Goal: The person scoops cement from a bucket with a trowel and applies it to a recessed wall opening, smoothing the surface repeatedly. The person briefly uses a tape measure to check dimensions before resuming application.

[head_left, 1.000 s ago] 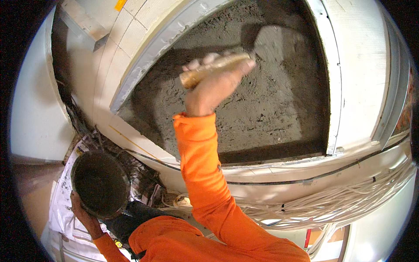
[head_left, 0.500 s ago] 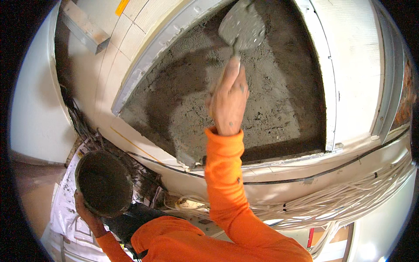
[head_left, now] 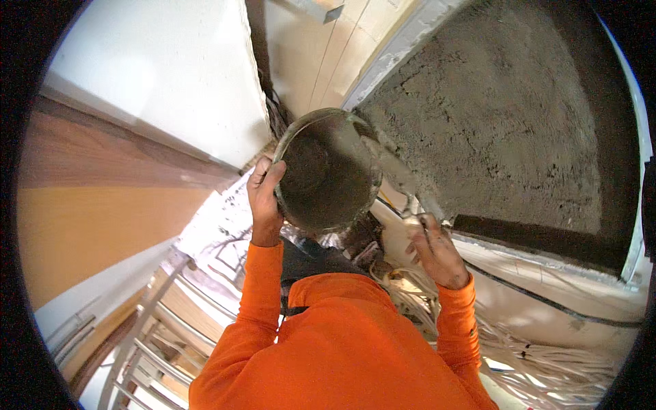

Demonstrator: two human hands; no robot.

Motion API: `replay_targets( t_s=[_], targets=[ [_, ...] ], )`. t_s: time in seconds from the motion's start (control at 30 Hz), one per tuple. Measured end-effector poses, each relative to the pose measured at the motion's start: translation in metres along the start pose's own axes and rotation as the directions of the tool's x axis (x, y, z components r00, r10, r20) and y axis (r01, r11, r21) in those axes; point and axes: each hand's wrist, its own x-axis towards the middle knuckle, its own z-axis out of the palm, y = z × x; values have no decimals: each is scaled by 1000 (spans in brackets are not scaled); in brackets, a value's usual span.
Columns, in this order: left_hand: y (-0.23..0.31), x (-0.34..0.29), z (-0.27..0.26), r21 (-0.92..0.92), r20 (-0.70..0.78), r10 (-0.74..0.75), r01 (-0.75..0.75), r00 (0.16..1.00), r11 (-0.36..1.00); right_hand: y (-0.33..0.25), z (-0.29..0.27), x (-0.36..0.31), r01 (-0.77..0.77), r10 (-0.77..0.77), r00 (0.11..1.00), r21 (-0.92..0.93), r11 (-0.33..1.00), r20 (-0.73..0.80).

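Note:
My left hand (head_left: 265, 201) is closed on the rim of a dark round bucket (head_left: 324, 181), fingers over the edge. The bucket is tilted with its mouth toward me, and a grey coating of mortar shows inside. At the right of it, my right hand (head_left: 441, 254) is closed round the handle of a trowel (head_left: 398, 167). The mortar-smeared blade lies against the bucket's right rim; its exact edge is blurred. Beyond it a rough panel of grey mortar (head_left: 499, 130) fills a pale-edged recess.
A black cable (head_left: 547, 301) runs below the recess, above bundled white cables (head_left: 547, 359). Metal rails (head_left: 164, 342) stand at lower left, beside a mortar-spotted white sheet (head_left: 212, 229). A white panel (head_left: 164, 75) rises at upper left.
My right hand and the trowel have come down from the mortar panel to the bucket. The bucket has been raised toward the middle, and the view has swung left.

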Motion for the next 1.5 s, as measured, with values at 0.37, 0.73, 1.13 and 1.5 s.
replay_targets(
  t_s=[0.37, 0.73, 1.13, 1.5],
  targets=[
    [34, -2, 93, 155, 347, -11, -46, 938, 987, -30, 51, 100, 416, -493, 864, -406, 813, -102],
    [44, -8, 122, 263, 602, 126, -345, 788, 901, -19, 68, 54, 18, -100, 957, -291, 957, -271],
    [80, -43, 114, 555, 625, 248, -645, 740, 525, -17, 91, 35, 278, -270, 958, -69, 958, 100],
    [102, -43, 117, 486, 662, 261, -667, 703, 566, -32, 78, 56, 139, -137, 988, 18, 990, -75]
  ],
)
